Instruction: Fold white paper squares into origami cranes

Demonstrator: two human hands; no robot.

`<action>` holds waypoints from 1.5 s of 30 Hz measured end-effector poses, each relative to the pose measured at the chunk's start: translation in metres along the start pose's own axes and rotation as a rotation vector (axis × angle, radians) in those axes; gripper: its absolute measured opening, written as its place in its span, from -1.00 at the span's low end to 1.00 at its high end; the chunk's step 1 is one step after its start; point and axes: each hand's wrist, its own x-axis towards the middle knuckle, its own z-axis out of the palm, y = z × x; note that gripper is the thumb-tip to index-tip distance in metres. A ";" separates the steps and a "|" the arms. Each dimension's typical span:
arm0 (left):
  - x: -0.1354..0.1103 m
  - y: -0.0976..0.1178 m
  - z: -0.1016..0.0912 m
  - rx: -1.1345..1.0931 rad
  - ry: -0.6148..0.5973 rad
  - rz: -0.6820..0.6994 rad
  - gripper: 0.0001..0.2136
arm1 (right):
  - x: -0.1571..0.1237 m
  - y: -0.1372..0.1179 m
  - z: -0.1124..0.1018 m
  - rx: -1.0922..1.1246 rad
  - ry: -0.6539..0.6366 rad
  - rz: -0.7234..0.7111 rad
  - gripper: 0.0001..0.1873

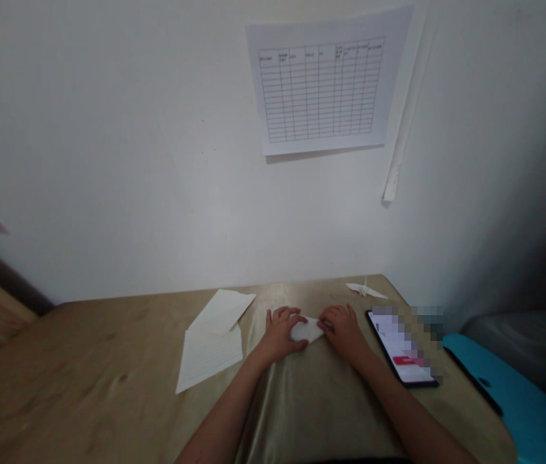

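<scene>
A small folded piece of white paper (306,330) lies on the wooden table (109,374) between my two hands. My left hand (280,335) rests on its left part, fingers curled and pressing down on it. My right hand (343,330) presses on its right tip with bent fingers. Both forearms reach in from the bottom edge. Part of the paper is hidden under my fingers.
Loose white sheets (212,341) lie to the left of my hands. A phone (401,351) with a lit screen lies to the right. A folded paper crane (364,290) sits at the far right corner. A blue chair (505,393) stands beside the table. A printed grid sheet (324,87) hangs on the wall.
</scene>
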 end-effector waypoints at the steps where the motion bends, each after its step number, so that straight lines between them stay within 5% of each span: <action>1: 0.000 0.000 0.000 0.002 -0.001 -0.005 -0.49 | 0.001 -0.001 0.002 -0.018 0.002 0.003 -0.82; 10: 0.002 -0.002 0.005 -0.025 0.014 -0.016 -0.60 | 0.001 -0.002 0.005 -0.059 0.011 0.009 -0.83; 36: 0.006 0.000 0.010 -0.006 0.018 -0.071 -0.43 | 0.004 -0.014 0.000 0.010 -0.028 0.215 -0.82; 45: 0.007 0.001 0.009 -0.032 0.017 -0.090 -0.44 | 0.004 -0.017 0.001 -0.029 0.021 0.186 -0.83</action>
